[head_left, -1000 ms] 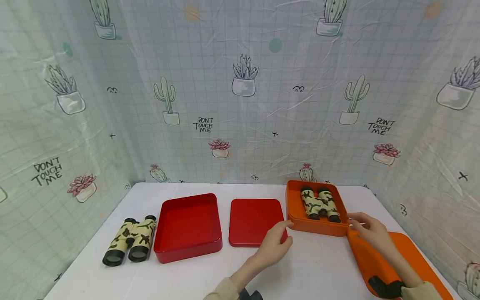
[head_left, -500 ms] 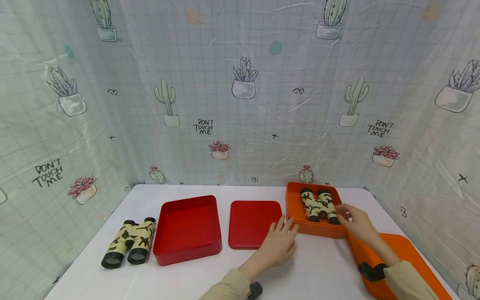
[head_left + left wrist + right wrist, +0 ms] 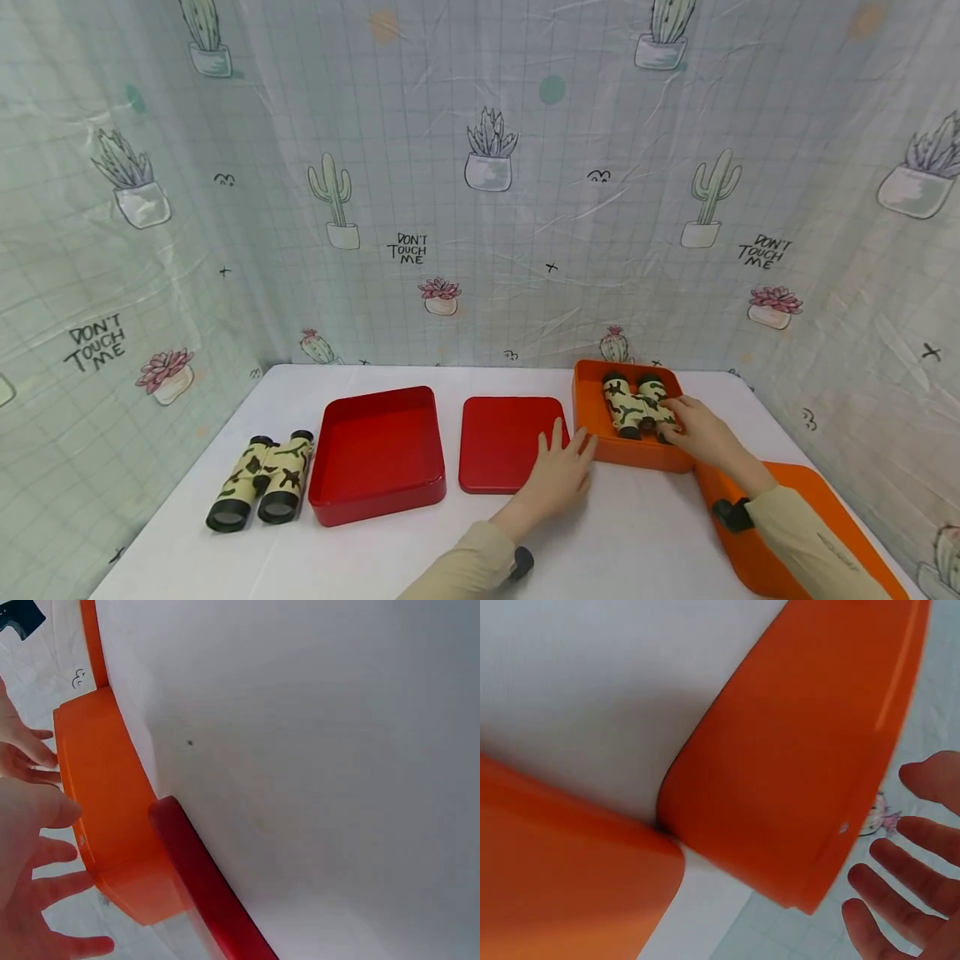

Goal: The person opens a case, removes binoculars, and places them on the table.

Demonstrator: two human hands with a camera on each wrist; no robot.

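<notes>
Camouflage binoculars (image 3: 624, 407) lie inside an orange box (image 3: 633, 454) at the back right of the table. My right hand (image 3: 705, 432) reaches over the box's right front corner, with its fingertips at the right barrel; whether they touch it I cannot tell. In the right wrist view those fingers (image 3: 907, 889) look loosely extended. Spread wide, the fingers of my left hand (image 3: 553, 479) hover by the box's left front corner and partly over a red lid (image 3: 498, 446). The left wrist view shows both hands beside the orange wall (image 3: 105, 780).
An orange lid (image 3: 795, 492) lies at the right, below my right forearm. Left of the red lid stands a red box (image 3: 378, 446) with nothing inside. A second pair of camouflage binoculars (image 3: 283, 471) rests beside it at the far left. A patterned curtain (image 3: 525, 225) closes off the back.
My right hand has moved left and inward, from the box's right edge to the binoculars. The left hand has spread its fingers near the box's left corner. Boxes and lids stay put.
</notes>
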